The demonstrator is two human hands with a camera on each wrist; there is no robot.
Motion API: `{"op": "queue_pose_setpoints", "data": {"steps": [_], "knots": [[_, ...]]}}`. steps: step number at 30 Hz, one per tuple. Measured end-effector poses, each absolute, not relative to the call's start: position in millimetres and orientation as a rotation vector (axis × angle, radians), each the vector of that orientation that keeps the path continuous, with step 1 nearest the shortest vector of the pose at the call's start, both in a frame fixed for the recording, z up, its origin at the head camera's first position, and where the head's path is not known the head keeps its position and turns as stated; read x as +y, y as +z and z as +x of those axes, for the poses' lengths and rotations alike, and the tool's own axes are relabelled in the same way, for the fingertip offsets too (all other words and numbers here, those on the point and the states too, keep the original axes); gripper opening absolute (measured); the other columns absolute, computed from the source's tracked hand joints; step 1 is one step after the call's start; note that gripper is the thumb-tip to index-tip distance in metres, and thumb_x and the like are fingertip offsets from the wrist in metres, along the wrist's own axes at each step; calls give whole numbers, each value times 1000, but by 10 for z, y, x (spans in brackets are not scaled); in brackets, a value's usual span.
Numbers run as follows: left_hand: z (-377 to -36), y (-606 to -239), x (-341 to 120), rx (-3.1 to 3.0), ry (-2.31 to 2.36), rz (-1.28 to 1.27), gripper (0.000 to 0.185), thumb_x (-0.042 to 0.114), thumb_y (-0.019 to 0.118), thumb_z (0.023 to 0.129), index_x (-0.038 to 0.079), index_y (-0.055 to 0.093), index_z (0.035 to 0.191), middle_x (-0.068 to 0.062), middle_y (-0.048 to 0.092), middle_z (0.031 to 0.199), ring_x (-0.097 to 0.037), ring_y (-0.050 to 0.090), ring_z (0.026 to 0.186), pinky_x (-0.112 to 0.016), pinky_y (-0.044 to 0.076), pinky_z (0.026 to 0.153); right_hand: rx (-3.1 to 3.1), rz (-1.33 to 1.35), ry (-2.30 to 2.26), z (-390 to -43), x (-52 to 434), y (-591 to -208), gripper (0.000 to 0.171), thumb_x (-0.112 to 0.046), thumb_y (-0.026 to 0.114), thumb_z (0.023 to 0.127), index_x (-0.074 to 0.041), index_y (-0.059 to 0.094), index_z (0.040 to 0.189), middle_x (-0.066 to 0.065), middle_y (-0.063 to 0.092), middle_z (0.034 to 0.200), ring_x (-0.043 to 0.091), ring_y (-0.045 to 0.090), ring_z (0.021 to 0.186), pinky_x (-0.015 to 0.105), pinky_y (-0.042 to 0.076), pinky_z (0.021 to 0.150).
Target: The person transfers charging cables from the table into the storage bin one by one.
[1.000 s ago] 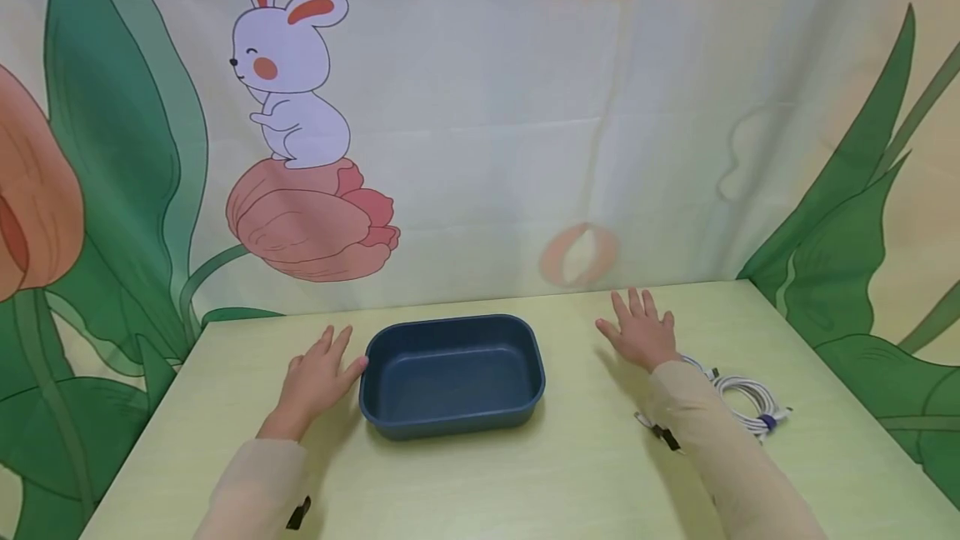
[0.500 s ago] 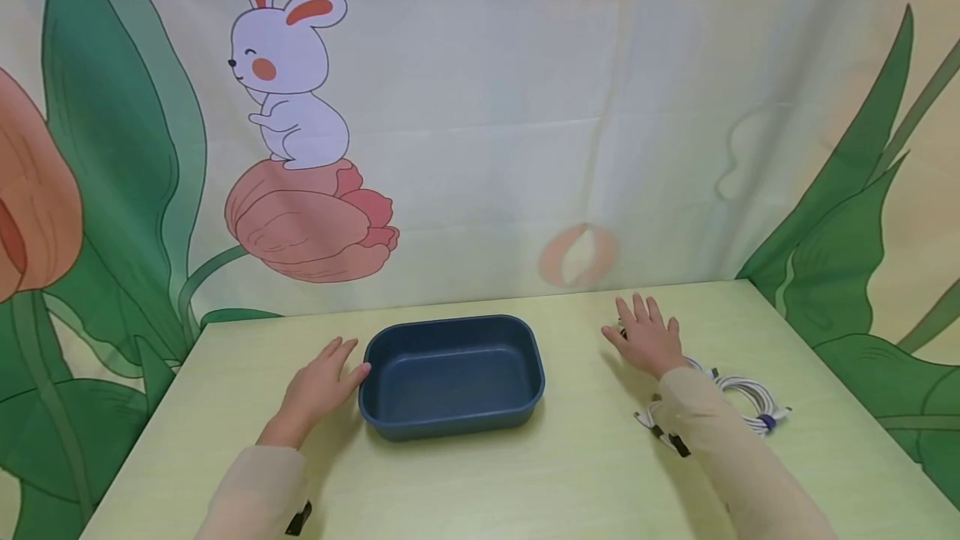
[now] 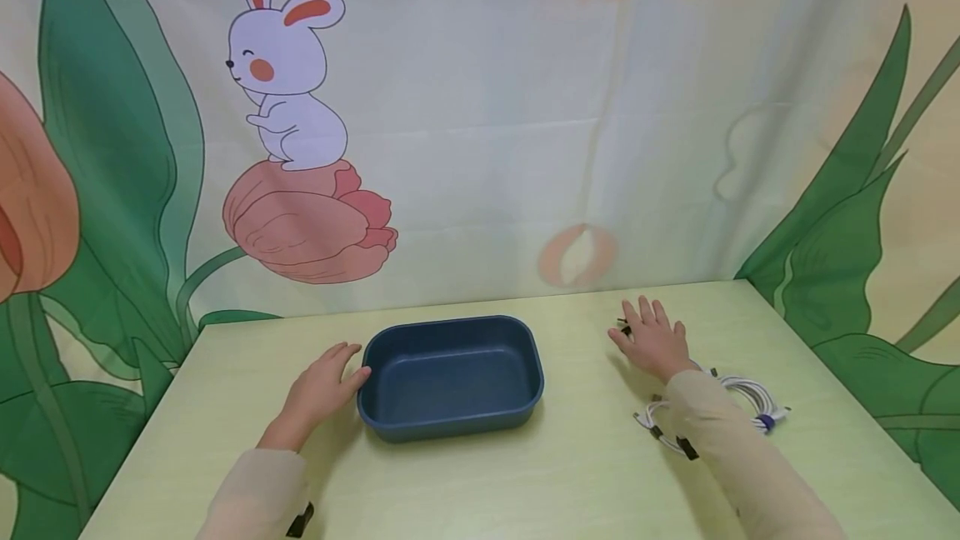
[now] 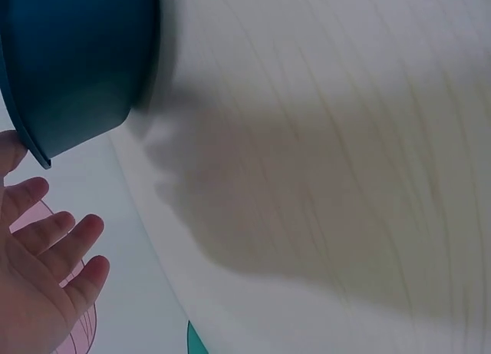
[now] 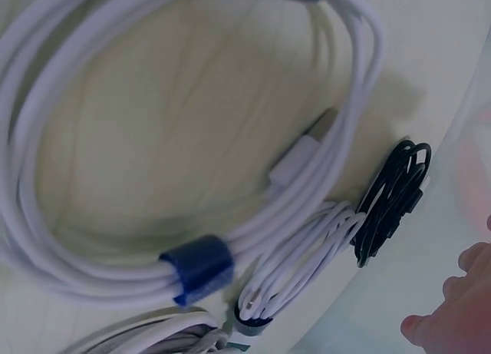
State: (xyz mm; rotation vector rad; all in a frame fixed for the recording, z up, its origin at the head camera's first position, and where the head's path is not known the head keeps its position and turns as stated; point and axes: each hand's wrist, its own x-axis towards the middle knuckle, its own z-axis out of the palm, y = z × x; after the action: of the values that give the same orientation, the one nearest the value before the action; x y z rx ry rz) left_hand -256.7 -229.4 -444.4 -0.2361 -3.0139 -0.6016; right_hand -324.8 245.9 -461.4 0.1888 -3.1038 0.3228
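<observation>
A dark blue, round-cornered plastic tub (image 3: pixel 452 376) sits at centre frame on the pale yellow-green table (image 3: pixel 525 482). The left hand (image 3: pixel 321 390) lies just left of it, fingers relaxed and spread, thumb tip touching the tub's left rim. The right hand (image 3: pixel 654 340), fingers straight and spread, rests flat at right of centre, well apart from the tub, with bare tabletop between them and across the lower frame. A coiled white cable with a blue tie (image 3: pixel 750 400) lies by the right forearm, near the table's right edge. The right wrist view alone shows a smaller white bundle (image 5: pixel 301 263) and a small black bundle (image 5: pixel 393 200) beside that coil.
</observation>
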Motion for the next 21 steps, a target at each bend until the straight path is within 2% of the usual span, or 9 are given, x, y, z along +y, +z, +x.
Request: {"op": "queue_pose_setpoints", "data": {"steps": [9,15,21], "knots": [[-2576,-4446,-2258,-2990,-664,-245,45,26,50,88,0,46,124,-23,46,126,-39,42,117,-53,35,93,-3123,182,352,-3209,2478,-4582,67,-49,32,91,-9,15,142,22,7,146,41,6,132,67,11,96],[-2573,-4438,-2244,-3006,-691,-217,44,25,51,88,0,46,124,-22,49,123,-37,52,105,-49,43,85,-3120,175,359,-3209,2508,-4613,68,-49,33,91,-9,15,142,23,8,145,42,6,132,67,11,96],[-2570,-4419,-2220,-3000,-726,-196,41,21,52,88,0,48,123,-22,54,116,-35,56,99,-46,46,81,-3109,178,372,-3214,2542,-4623,68,-49,33,91,-8,15,142,23,8,145,42,7,132,68,12,95]]}}
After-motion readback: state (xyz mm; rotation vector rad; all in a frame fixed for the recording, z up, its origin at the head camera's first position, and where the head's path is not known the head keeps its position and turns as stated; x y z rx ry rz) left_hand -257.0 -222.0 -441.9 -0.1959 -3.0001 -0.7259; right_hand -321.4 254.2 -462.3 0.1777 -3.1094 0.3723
